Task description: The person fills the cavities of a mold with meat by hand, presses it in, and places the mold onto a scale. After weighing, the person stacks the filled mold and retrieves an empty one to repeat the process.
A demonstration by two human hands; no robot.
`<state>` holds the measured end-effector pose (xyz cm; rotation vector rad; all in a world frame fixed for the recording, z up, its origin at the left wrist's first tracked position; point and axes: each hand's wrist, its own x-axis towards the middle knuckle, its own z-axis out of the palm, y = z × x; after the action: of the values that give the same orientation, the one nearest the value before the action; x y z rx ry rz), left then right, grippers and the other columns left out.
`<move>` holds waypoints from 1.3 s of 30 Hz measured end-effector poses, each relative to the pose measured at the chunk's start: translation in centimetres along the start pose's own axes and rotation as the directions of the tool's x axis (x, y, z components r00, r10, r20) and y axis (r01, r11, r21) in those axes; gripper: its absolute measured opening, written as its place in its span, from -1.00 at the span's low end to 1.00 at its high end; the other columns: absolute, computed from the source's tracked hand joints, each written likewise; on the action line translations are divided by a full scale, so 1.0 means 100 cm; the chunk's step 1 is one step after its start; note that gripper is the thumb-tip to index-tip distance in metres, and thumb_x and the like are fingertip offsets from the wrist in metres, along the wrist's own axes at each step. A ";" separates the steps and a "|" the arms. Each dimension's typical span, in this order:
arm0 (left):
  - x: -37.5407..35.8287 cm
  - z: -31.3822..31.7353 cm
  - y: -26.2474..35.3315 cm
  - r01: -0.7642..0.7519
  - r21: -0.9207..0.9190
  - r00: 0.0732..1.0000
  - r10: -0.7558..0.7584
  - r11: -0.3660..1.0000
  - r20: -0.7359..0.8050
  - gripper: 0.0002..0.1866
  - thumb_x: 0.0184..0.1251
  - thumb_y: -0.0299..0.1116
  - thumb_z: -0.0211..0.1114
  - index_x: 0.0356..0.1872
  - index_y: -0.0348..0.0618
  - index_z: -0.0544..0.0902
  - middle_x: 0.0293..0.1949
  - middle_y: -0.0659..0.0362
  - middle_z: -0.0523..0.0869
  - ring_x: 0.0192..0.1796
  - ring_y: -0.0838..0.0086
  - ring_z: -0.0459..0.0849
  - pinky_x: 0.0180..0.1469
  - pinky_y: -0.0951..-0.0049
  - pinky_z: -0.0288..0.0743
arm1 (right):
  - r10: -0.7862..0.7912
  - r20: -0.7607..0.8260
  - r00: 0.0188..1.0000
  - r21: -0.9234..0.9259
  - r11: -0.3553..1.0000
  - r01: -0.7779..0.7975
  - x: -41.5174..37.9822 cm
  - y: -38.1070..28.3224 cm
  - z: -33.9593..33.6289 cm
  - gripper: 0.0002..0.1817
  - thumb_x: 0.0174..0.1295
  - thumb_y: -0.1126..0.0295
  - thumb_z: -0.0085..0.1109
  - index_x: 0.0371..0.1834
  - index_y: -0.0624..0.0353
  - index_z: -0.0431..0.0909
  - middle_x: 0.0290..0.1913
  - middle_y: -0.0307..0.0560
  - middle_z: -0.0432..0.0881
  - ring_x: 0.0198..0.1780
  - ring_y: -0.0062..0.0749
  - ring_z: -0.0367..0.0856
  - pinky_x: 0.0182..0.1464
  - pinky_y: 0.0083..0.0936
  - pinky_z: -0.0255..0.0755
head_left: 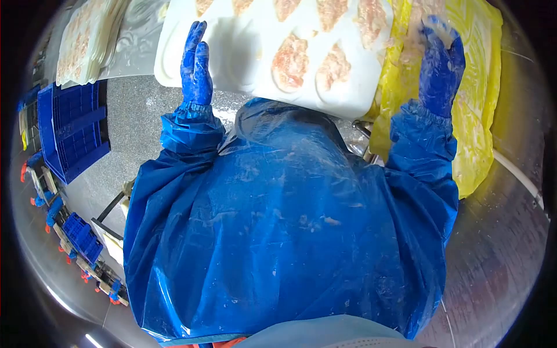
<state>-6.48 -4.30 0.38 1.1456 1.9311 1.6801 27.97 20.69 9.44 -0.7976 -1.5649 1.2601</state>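
My left hand (197,69), in a blue glove, is over the left part of a white moulded tray (362,104). Its fingers stretch forward and hold nothing. Oval hollows shape the tray. Several contain pale pink minced meat, such as the portion (290,62) near the middle, while hollows at the left are bare. On the right, my gloved right hand (439,78) is over yellow plastic sheeting (478,124), with curled fingers around a pale lump of minced meat (444,36). More of this meat lies on the sheeting around the hand, partly hidden by it.
A stack of white trays (87,43) with meat stands at the far left. Below it is a blue plastic crate (72,130) on the grey floor, with another blue crate (83,236) farther off. Several people appear small along the left edge. A metal surface (510,243) extends at right.
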 end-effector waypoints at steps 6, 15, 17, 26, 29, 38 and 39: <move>0.000 -0.023 -0.003 -0.016 -0.004 1.000 0.016 1.000 0.007 -0.53 0.64 -0.22 0.08 0.43 -0.21 0.50 0.50 0.01 0.44 0.58 0.23 0.30 0.60 0.23 0.07 | -0.054 0.099 0.994 0.191 0.981 0.034 -0.052 0.001 0.144 -0.71 0.44 0.46 0.18 0.17 0.25 0.60 0.10 -0.06 0.68 0.00 -0.39 0.68 0.09 -0.47 0.59; -0.027 0.013 -0.001 -0.180 0.163 0.957 0.134 0.970 0.256 -0.45 0.61 -0.21 0.09 0.54 -0.11 0.37 0.56 -0.04 0.33 0.60 0.13 0.26 0.64 0.13 -0.04 | 0.262 0.370 0.891 -0.102 0.965 -0.242 -0.159 0.037 0.198 -0.62 0.45 0.47 0.19 0.31 0.20 0.57 0.03 -0.01 0.69 0.02 -0.42 0.66 0.11 -0.47 0.58; -0.029 0.046 -0.006 -0.466 0.454 0.855 0.253 0.760 0.454 -0.34 0.56 -0.15 0.16 0.59 -0.07 0.27 0.59 -0.06 0.27 0.64 0.08 0.16 0.65 0.02 -0.12 | 0.220 0.342 0.914 -0.223 0.963 -0.148 -0.165 0.046 0.197 -0.62 0.48 0.44 0.17 0.33 0.20 0.55 0.06 -0.03 0.69 0.04 -0.41 0.66 0.14 -0.44 0.58; 0.028 0.021 -0.064 0.362 -0.223 0.849 -0.222 0.905 0.479 -0.38 0.66 -0.10 0.02 0.59 -0.17 0.23 0.49 -0.10 0.42 0.54 0.19 0.34 0.60 0.21 0.02 | 0.303 0.153 0.941 0.343 0.876 -0.338 -0.164 0.037 0.190 -0.67 0.58 0.47 -0.03 0.32 0.35 0.47 0.20 0.10 0.64 0.21 -0.21 0.67 0.29 -0.33 0.57; 0.015 -0.028 -0.029 -0.012 0.025 0.949 0.004 1.000 0.314 -0.36 0.64 -0.14 0.06 0.60 -0.20 0.22 0.53 -0.12 0.37 0.61 0.14 0.25 0.63 0.17 -0.04 | 0.152 0.099 0.983 0.364 0.914 -0.178 -0.143 0.024 0.187 -0.67 0.57 0.49 -0.04 0.30 0.36 0.47 0.25 0.12 0.62 0.23 -0.20 0.66 0.29 -0.30 0.58; 0.000 0.065 -0.032 -0.708 0.571 0.706 0.414 0.415 0.574 -0.23 0.52 -0.05 0.15 0.57 -0.32 0.19 0.57 -0.22 0.23 0.64 -0.08 0.11 0.64 -0.05 -0.10 | -0.126 -0.059 0.990 0.099 0.986 0.131 -0.088 -0.027 0.163 -0.62 0.52 0.42 0.02 0.28 0.45 0.47 0.18 0.20 0.64 0.16 -0.12 0.69 0.23 -0.24 0.58; 0.006 0.062 -0.022 -0.621 0.439 0.736 0.289 0.649 0.612 -0.22 0.51 0.00 0.15 0.56 -0.34 0.21 0.56 -0.24 0.23 0.63 -0.12 0.11 0.64 -0.05 -0.09 | -0.136 -0.157 0.978 0.060 0.987 0.147 -0.087 -0.023 0.155 -0.64 0.51 0.48 0.00 0.25 0.50 0.49 0.13 0.22 0.67 0.12 -0.09 0.73 0.20 -0.26 0.64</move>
<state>-3.26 0.36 -3.09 2.2559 1.9643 0.7218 16.60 6.79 8.86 -0.7069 -1.4202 1.1189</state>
